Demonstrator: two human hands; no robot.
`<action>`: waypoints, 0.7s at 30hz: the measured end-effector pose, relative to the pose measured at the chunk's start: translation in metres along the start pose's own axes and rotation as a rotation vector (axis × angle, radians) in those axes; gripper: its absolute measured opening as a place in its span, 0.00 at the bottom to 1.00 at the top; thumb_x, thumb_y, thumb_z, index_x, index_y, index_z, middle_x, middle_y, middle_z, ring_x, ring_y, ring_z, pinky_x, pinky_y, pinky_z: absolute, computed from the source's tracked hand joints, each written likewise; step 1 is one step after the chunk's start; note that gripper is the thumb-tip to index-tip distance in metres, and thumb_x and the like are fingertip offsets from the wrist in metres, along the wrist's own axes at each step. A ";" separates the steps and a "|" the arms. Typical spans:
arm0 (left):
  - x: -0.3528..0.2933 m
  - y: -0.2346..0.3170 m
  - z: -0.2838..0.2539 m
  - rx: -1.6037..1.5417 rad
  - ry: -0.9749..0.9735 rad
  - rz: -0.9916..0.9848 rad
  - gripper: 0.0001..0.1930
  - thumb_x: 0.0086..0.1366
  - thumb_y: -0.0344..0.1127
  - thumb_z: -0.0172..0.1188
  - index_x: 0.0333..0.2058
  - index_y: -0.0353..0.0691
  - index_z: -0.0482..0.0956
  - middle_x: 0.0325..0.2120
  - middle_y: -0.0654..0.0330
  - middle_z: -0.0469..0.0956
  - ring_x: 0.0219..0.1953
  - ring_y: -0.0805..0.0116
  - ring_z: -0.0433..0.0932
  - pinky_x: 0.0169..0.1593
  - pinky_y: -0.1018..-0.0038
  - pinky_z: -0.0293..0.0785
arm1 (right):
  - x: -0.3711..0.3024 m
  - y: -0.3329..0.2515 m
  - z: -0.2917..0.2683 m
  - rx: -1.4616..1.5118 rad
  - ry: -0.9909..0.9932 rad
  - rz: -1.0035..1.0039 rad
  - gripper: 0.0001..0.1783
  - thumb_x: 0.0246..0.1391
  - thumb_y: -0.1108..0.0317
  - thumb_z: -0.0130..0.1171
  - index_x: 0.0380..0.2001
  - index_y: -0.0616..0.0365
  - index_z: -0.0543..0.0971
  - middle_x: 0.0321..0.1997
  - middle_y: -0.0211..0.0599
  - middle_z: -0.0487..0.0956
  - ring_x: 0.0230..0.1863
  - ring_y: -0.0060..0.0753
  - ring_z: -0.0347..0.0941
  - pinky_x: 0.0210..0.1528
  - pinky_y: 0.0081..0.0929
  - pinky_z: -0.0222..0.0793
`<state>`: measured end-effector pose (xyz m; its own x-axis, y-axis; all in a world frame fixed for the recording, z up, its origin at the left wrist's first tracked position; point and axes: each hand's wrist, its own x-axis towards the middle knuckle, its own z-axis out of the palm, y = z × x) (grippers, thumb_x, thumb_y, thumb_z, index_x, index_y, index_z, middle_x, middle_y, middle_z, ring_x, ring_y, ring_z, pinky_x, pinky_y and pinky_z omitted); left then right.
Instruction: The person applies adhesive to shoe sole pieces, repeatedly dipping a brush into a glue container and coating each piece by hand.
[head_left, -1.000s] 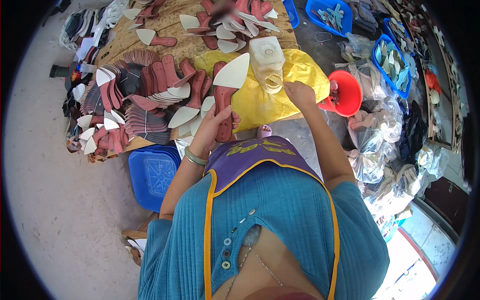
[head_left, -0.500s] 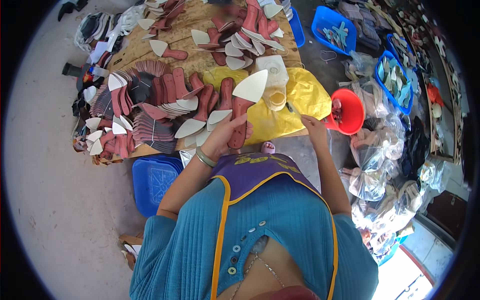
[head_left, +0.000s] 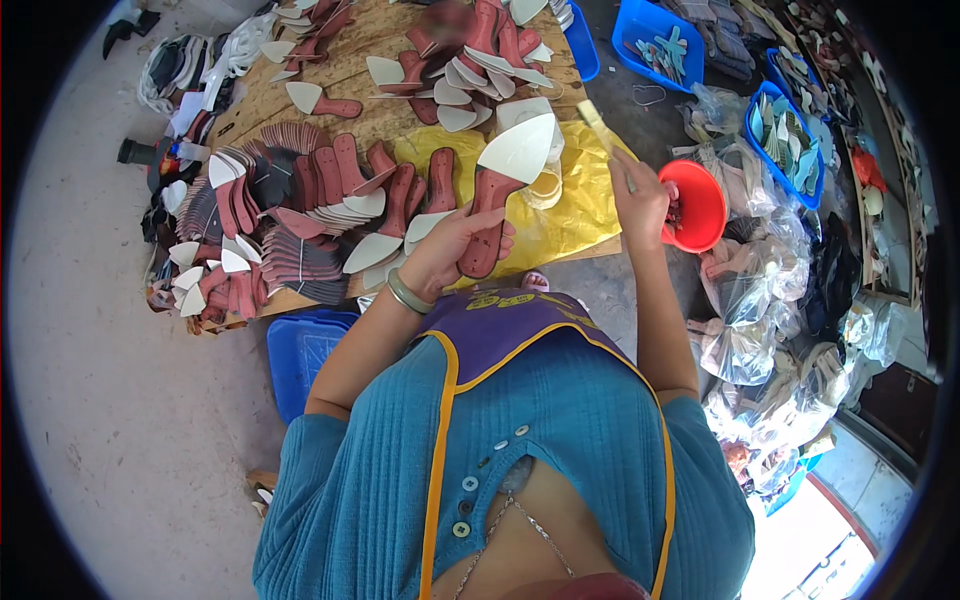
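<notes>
My left hand grips a shoe insole by its dark red heel end, fingers wrapped under it. The insole's broad white toe end points up and away, over the edge of a yellow sheet. A small brush with a pale tip is pinched in my right hand, raised above the sheet's right side with the tip pointing away from me. Between the hands, partly hidden behind the insole, stands a cut-open translucent plastic container; its contents cannot be made out.
Rows of red and white insoles cover the left of the wooden table, with another pile farther back. A red bucket stands right of the table. Blue bins and plastic bags line the right side.
My right hand has risen, lifting the brush away from the container so its tip now points away from me. The insole in my left hand has shifted slightly right and tilted.
</notes>
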<state>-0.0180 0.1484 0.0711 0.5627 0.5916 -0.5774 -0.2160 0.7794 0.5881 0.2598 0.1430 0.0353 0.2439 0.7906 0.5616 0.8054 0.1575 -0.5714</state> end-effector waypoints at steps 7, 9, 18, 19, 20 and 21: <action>-0.002 0.005 0.006 -0.014 -0.045 -0.005 0.14 0.64 0.37 0.57 0.44 0.37 0.68 0.31 0.58 0.76 0.30 0.69 0.78 0.36 0.75 0.77 | -0.008 -0.035 0.014 -0.011 -0.301 -0.230 0.09 0.50 0.70 0.62 0.36 0.54 0.82 0.27 0.39 0.79 0.25 0.39 0.76 0.26 0.30 0.72; -0.002 0.006 0.007 0.009 -0.026 0.002 0.14 0.64 0.37 0.57 0.44 0.37 0.68 0.31 0.58 0.76 0.30 0.69 0.78 0.36 0.75 0.77 | 0.015 -0.003 0.017 -0.117 0.095 -0.075 0.08 0.50 0.69 0.62 0.36 0.53 0.82 0.27 0.36 0.79 0.23 0.36 0.76 0.24 0.28 0.71; 0.003 0.010 0.003 0.054 0.014 0.038 0.17 0.64 0.38 0.57 0.47 0.37 0.67 0.31 0.57 0.76 0.31 0.69 0.78 0.36 0.74 0.78 | -0.003 -0.070 0.019 -0.058 -0.395 -0.120 0.09 0.51 0.70 0.61 0.38 0.55 0.82 0.32 0.40 0.81 0.30 0.41 0.78 0.29 0.32 0.73; 0.002 0.011 0.002 0.042 0.007 0.027 0.17 0.64 0.38 0.57 0.47 0.37 0.67 0.32 0.57 0.76 0.31 0.69 0.78 0.36 0.74 0.78 | 0.003 -0.055 0.022 -0.058 -0.394 -0.123 0.09 0.51 0.70 0.61 0.38 0.55 0.82 0.32 0.40 0.81 0.30 0.41 0.78 0.29 0.32 0.73; 0.001 0.012 0.001 0.044 0.005 0.026 0.17 0.64 0.38 0.57 0.47 0.37 0.67 0.32 0.57 0.76 0.31 0.69 0.78 0.36 0.74 0.78 | 0.012 -0.026 0.022 -0.093 -0.226 -0.059 0.10 0.51 0.70 0.61 0.38 0.55 0.82 0.31 0.39 0.80 0.29 0.41 0.77 0.29 0.32 0.73; 0.000 0.015 0.000 0.048 0.029 0.043 0.17 0.64 0.39 0.57 0.47 0.37 0.67 0.32 0.57 0.77 0.31 0.69 0.78 0.36 0.74 0.78 | 0.018 -0.010 0.022 -0.125 -0.059 0.005 0.10 0.51 0.70 0.61 0.39 0.55 0.82 0.29 0.39 0.80 0.28 0.40 0.77 0.29 0.31 0.73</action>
<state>-0.0211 0.1597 0.0800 0.5304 0.6302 -0.5670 -0.2006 0.7432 0.6383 0.2446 0.1682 0.0376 0.2186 0.8252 0.5208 0.8665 0.0814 -0.4926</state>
